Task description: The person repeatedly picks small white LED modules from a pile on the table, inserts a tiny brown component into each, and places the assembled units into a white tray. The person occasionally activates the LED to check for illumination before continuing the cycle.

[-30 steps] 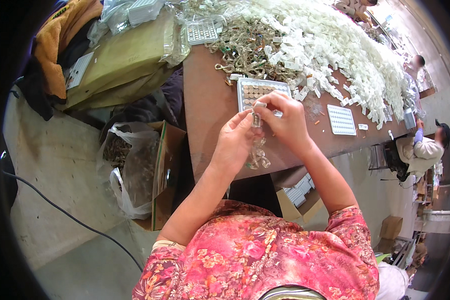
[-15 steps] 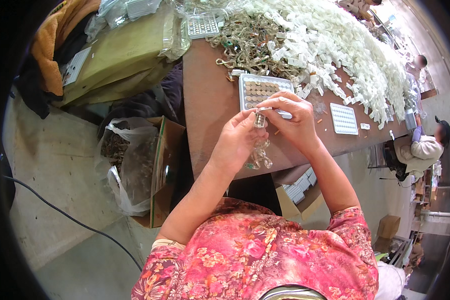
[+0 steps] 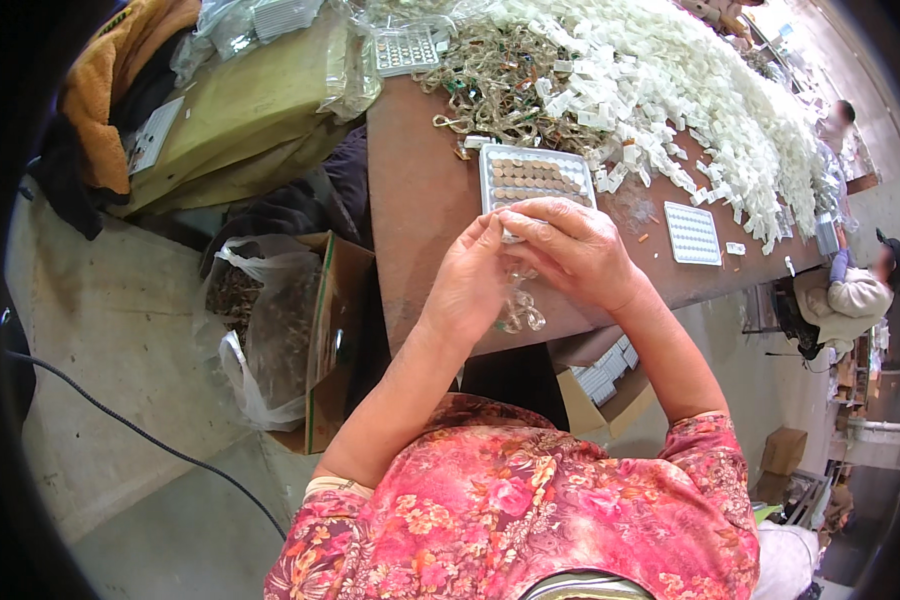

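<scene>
My left hand (image 3: 463,285) and my right hand (image 3: 577,252) meet at the fingertips over the table's near edge, both closed in a pinch. Between them is a small pale piece (image 3: 511,236), mostly covered by the fingers. A looped clear cord (image 3: 520,312) hangs below the hands, apparently from that piece. Just beyond my fingertips lies a white tray (image 3: 547,156) with rows of round brown discs (image 3: 532,183); my right hand overlaps its near side.
A tangled heap of clear cords (image 3: 515,80) and a large pile of white plastic pieces (image 3: 660,85) cover the table's far side. A second white tray (image 3: 693,236) lies to the right. Below are a bag-lined carton (image 3: 320,345) and an open box (image 3: 625,405). Another person (image 3: 850,290) sits far right.
My right hand has moved slightly down and left, closing over the small piece that showed between my fingertips. The cord still hangs below.
</scene>
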Motion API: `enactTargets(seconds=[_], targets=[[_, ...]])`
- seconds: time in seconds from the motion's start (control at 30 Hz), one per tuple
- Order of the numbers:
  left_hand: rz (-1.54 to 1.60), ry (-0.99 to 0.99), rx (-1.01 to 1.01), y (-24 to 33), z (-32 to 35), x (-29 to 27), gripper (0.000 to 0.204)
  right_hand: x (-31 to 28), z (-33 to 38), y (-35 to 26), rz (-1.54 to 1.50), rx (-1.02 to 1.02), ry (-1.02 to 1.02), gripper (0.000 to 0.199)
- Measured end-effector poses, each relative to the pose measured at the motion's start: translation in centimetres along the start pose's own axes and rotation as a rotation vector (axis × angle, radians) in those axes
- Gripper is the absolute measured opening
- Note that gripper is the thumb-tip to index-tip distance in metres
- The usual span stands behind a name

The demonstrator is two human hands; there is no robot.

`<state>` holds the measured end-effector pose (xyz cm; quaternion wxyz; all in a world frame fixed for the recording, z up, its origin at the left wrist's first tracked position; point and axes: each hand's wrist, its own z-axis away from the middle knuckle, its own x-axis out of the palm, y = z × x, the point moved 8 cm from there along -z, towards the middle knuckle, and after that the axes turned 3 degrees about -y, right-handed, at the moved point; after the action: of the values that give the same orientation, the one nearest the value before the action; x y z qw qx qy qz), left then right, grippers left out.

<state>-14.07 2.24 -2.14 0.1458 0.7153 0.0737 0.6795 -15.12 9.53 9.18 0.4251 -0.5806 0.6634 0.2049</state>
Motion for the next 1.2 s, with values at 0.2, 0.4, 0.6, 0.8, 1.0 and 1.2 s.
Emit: enactTargets(seconds=[0.2,0.4,0.6,0.8,1.0,1.2], targets=[[-0.033,-0.09,-0.034,-0.2,-0.1,0.2,0.024,0.0,-0.3,-0.3,0.204,-0.123,-0.034,0.03],[-0.025,0.0,-0.028,-0.4,0.1,-0.6,0.02,0.1,0.0,-0.3,0.257,-0.164,-0.016,0.027],[0.015,0.037,-0.003,-0.2,0.4,-0.7,0.015,-1.1,1.4,-0.4,0.204,0.023,0.183,0.033],[-0.078,0.009,0.064,0.5,0.2,-0.5,0.019,-6.9,9.8,6.8,0.173,0.827,0.312,0.017],[-0.081,0.043,0.013,0.2,0.3,-1.0,0.02,-4.9,11.4,10.3,0.436,0.654,-0.094,0.013],[-0.058,0.015,0.051,0.3,0.3,-0.7,0.02,-3.4,10.5,10.9,0.621,0.513,-0.224,0.01]])
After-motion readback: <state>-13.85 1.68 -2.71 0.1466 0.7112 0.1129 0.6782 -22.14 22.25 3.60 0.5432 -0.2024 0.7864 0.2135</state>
